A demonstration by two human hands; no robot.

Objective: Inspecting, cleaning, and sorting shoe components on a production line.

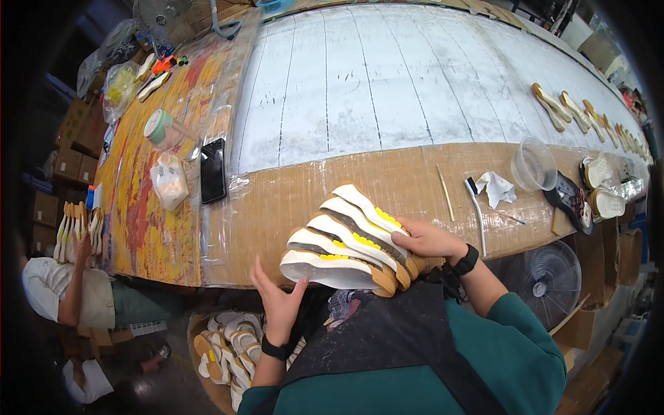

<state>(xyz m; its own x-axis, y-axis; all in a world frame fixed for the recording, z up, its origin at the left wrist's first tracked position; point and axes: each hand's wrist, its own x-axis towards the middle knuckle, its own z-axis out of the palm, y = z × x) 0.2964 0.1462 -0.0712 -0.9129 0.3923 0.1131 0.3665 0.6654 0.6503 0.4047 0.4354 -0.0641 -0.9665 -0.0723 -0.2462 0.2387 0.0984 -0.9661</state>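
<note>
A fanned stack of several white shoe soles point(330, 268), with tan undersides and yellow inserts, lies at the cardboard-covered near edge of the table. My right hand point(434, 243) grips the stack at its right end, thumb on the upper soles and the other fingers mostly hidden. By the left end of the lowest sole is my left hand point(278, 304), open, fingers and thumb spread. Its thumb tip comes close to the sole; whether they touch I cannot tell.
Beyond lies a white conveyor belt point(387, 76) with a row of soles point(550, 107) at right. A phone point(213, 171), tissue pack point(169, 181), toothbrush point(477, 214) and plastic tub point(533, 164) surround the work area. Below are a box of soles point(232, 349) and a fan point(546, 285). Another person point(72, 290) holds soles at left.
</note>
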